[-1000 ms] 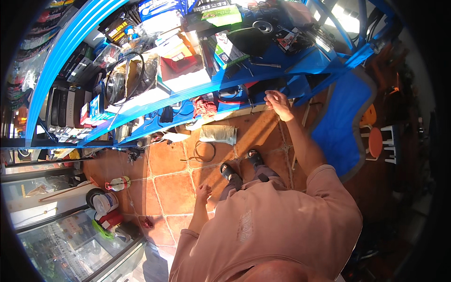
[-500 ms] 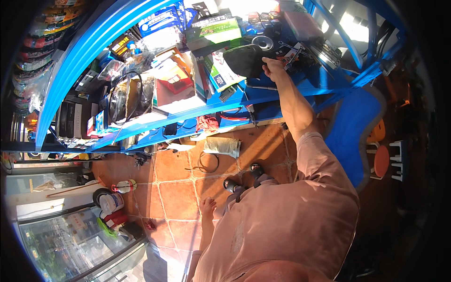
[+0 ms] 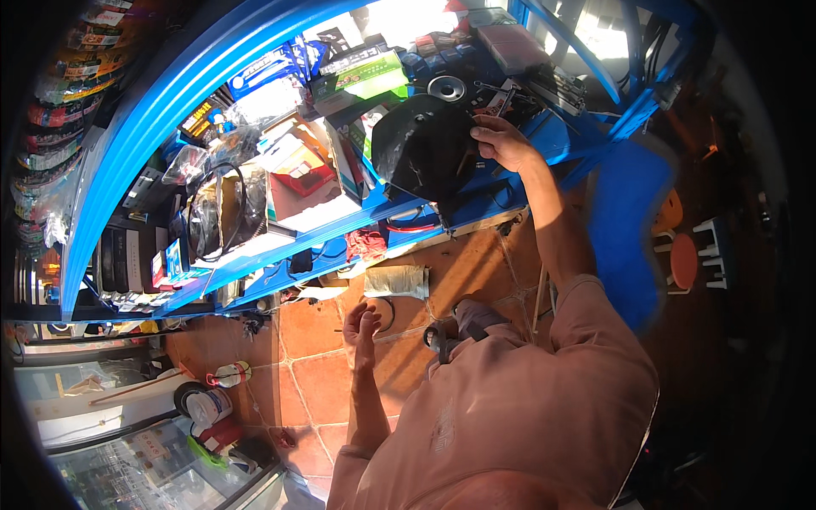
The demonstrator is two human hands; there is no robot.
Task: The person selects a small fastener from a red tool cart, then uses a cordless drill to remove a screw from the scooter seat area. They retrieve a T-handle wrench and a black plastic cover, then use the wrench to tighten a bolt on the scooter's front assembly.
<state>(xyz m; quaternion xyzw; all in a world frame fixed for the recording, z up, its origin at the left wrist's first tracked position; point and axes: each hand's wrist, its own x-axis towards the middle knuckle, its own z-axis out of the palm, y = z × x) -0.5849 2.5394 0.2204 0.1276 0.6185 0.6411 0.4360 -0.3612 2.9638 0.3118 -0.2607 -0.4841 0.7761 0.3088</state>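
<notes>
My right hand [image 3: 503, 143] reaches over the blue shelf and pinches the right edge of a bulky black bag-like thing [image 3: 416, 140]. Its exact kind does not show. The near side of it hangs by the shelf's front edge. Just beyond it lie a round silver disc [image 3: 447, 88] and some metal tools [image 3: 503, 100]. My left hand [image 3: 361, 331] hovers over the tiled floor, fingers loosely curled and apart, with nothing visible in it.
Boxes, including a green and white box [image 3: 365, 81] and an open carton [image 3: 310, 174], crowd the blue shelf [image 3: 340, 219]. A red cloth [image 3: 365, 244] shows low down. Stools [image 3: 682, 259] stand at right, a glass case [image 3: 153, 459] at lower left.
The black thing has been lifted at its right side and drawn nearer, bulging over the shelf's front. My right hand has come back with it; my left hand has risen and moved forward.
</notes>
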